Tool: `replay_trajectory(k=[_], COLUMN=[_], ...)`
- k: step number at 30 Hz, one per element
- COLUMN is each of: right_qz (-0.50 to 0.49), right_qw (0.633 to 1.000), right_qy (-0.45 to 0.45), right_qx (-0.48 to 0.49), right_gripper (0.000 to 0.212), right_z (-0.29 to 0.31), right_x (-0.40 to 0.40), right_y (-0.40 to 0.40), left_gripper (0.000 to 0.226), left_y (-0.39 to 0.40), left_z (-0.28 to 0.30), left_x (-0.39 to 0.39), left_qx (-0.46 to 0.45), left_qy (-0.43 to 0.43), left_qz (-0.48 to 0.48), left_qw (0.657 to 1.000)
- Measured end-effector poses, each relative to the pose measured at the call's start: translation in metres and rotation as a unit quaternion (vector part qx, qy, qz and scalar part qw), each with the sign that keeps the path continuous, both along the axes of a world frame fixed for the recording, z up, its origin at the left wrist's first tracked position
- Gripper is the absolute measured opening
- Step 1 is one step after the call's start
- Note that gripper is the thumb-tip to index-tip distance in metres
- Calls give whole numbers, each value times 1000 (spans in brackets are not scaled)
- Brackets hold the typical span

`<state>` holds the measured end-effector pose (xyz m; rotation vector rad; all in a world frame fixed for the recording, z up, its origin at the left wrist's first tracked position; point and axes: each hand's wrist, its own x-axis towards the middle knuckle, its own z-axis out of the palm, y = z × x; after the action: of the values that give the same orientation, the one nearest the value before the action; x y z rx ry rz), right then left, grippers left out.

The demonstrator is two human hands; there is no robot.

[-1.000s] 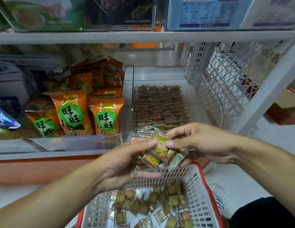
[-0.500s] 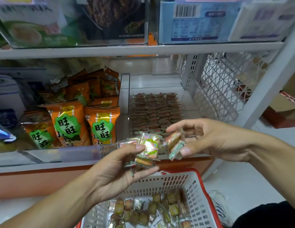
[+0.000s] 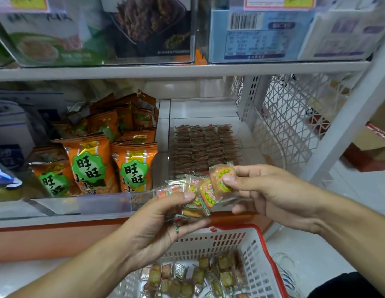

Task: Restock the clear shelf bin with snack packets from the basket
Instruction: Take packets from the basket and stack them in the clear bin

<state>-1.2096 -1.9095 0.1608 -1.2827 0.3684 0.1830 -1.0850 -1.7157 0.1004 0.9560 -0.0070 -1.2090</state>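
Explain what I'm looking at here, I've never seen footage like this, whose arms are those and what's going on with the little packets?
There is no machine here. A person wears a camera on their head, and it looks forward and down, so the two bare arms reaching in from the bottom are their own. This is the only view.

They stand at a shop shelf. The left hand holds a small bunch of wrapped snack packets. The right hand pinches a single packet between thumb and fingers, just beside that bunch.

Behind the hands on the shelf sits the clear bin, with neat rows of similar packets on its floor. To its left stand orange snack bags. Below the hands is a white basket with a red rim, holding more loose packets.
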Motion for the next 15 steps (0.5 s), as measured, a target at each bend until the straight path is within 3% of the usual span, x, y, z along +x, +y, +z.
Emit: replay_trajectory(k=[8,15], right_qz=[-53,-79], right_qw=[998,996], right_qy=[-18,-16], right_qx=[-28,-35], right_gripper=[24,20], right_z=[-4,-6], right_x=[2,1], right_y=[4,6], left_gripper=[59,67], left_y=[1,1], left_z=[1,-1], left_x=[-4,-6], left_qx=[-6,-3], left_qy=[2,-2], left_qz=[-19,-29], left_qw=[1000,1000])
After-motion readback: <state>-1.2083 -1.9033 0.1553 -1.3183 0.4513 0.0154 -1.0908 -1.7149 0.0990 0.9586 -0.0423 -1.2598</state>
